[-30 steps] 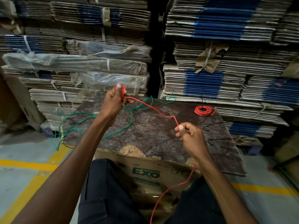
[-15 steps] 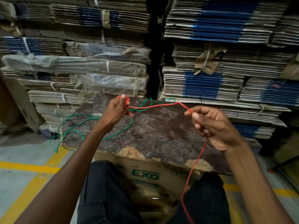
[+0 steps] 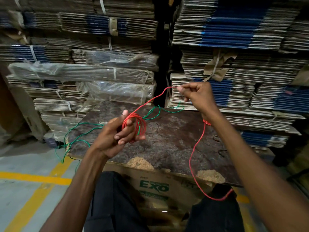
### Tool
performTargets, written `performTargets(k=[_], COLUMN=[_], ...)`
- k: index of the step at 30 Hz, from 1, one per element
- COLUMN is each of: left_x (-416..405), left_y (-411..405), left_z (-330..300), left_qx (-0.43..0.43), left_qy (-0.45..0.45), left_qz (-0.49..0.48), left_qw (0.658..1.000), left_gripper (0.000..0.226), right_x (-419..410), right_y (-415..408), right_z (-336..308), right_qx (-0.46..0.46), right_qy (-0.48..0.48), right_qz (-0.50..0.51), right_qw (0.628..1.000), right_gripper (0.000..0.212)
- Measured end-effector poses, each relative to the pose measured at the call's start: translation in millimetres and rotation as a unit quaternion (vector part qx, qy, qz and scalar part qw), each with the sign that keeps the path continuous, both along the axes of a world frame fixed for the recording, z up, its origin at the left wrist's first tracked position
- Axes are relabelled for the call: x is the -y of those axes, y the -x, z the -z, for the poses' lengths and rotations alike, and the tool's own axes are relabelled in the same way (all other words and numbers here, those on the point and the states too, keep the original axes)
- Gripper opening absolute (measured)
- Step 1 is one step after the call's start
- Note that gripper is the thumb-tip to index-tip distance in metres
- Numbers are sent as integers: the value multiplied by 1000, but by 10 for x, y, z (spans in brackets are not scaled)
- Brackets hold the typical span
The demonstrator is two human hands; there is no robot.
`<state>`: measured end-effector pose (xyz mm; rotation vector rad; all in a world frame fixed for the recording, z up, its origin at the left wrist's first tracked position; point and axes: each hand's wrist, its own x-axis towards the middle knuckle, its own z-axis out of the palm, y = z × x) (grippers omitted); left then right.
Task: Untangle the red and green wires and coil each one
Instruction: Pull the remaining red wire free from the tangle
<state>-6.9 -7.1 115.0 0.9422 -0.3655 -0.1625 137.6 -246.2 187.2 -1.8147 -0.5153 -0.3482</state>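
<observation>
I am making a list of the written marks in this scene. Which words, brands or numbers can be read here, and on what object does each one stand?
"EXO": green letters on the front of the cardboard box under the brown board.
Small print above "EXO" and the green lines below it on that box: too small and blurred to read.
Stacked flat cartons behind: blue printed areas only, no legible text.

A warehouse or packing store is indicated: flattened cardboard cartons (image 3: 234,30) are stacked high in strapped bundles (some wrapped in plastic film (image 3: 80,71)), and yellow lines (image 3: 33,178) are painted on the concrete floor (image 3: 25,206).
</observation>
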Motion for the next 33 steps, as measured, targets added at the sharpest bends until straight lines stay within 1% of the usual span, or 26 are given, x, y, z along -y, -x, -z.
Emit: performTargets(k=[2,4,5,9,12,13,15,16,20,23,24,25,26,28,29,30,33], left_x=[-36,-48,-42,0,72,98,154,176,120,78,80,83,62,-16,-72,-113,-89], left_y=[-11,-26,-39,-119,-204,-240,-269,-296,-455,-564,-586,-598,-628,-693,-730,-751,-747], left_z=[-42,-79,-95,-127,-219,-234,-290,-319,-335,-283,-267,-253,-226,-149,-104,-70,30], left_qx=[11,24,35,50,58,57,78,82,69,45,48,58,71,114,141,168,235], left_qy=[65,148,179,218,249,250,218,200,147,81,41,-16,-93,-262,-327,-377,-511], left_qz=[45,115,129,47,12,-28,-114,-138,-167,-235,-267,-305,-347,-406,-414,-407,-367], left_qw=[997,982,975,973,967,966,966,966,973,968,962,950,930,868,838,815,741], left_gripper=[40,45,46,43,44,44,42,41,39,42,40,37,36,37,37,37,35], right_x=[-78,-148,-187,-339,-401,-416,-438,-440,-376,-272,-221,-168,-106,33,101,168,331], right_y=[-120,-167,-144,2,112,171,324,403,678,876,932,986,1031,1115,1152,1177,1189], right_z=[176,363,440,788,1017,1067,1127,1156,1217,1190,1182,1174,1165,1132,1090,1031,796], right_qx=[-35,-68,-83,-114,-134,-144,-172,-185,-198,-201,-206,-213,-219,-226,-225,-219,-172], right_qy=[23,33,36,66,95,92,85,83,89,58,56,57,61,69,68,66,66], right_qz=[-1,1,6,-32,-51,-61,-84,-95,-119,-141,-146,-151,-157,-164,-162,-155,-129], right_qw=[999,997,996,991,985,983,978,975,969,968,966,964,961,958,958,961,974], right_gripper=[5,9,11,9,18,18,15,14,15,12,12,11,11,11,11,11,11])
